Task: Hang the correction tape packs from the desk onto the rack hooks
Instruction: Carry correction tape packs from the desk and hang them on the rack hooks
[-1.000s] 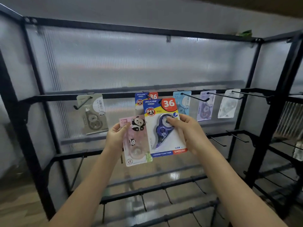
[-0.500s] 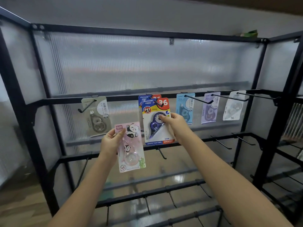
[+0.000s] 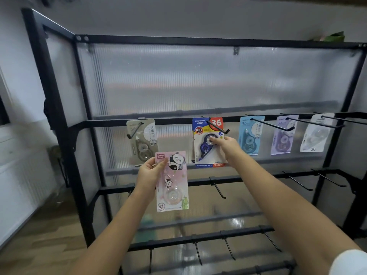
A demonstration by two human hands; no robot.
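Note:
My left hand (image 3: 149,172) holds a pink panda correction tape pack (image 3: 173,187) by its upper left corner, in front of the rack and below the top hook row. My right hand (image 3: 225,146) pinches the right side of a blue "36" correction tape pack (image 3: 205,142), which sits on a black hook (image 3: 218,128) of the top rail. Another blue pack seems to hang right behind it. The desk is out of view.
On the same rail hang a grey pack (image 3: 142,139), a light blue pack (image 3: 250,134), a purple pack (image 3: 284,134) and a white pack (image 3: 315,134). The black metal rack (image 3: 65,124) has lower rails with bare hooks (image 3: 218,188). Wooden floor lies at lower left.
My right hand carried the blue pack up and back onto the top-rail hook. My left hand with the pink pack dropped slightly lower. The camera view swung right and closer.

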